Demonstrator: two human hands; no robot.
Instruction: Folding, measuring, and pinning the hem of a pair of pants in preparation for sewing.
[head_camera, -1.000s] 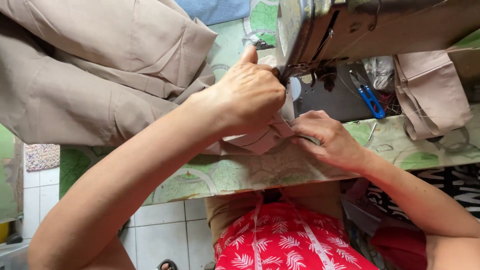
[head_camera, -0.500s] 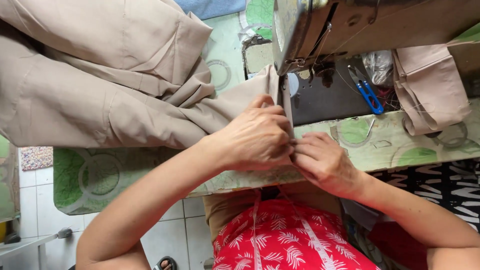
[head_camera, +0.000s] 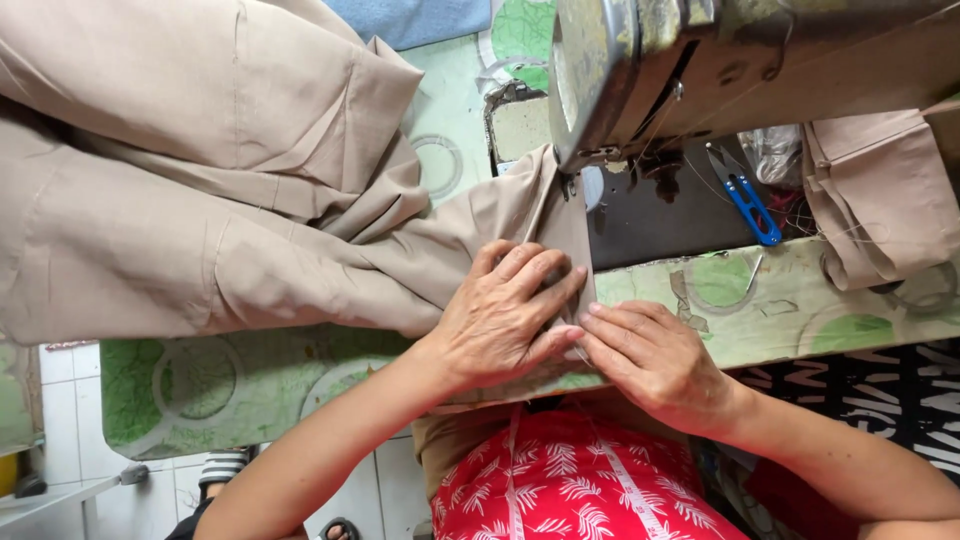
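Under the sewing machine, the left hand presses flat on tan cloth, fingers released. Right hand pins the cloth's near edge against the bench, fingers spread.

A single head-worn camera looks steeply down, close over the table; the sewing machine fills the upper right of the frame, the wearer's lap the bottom edge.

Sewing workshop, sewing machine, beige fabric, thread snips

Both hands flat on beige fabric
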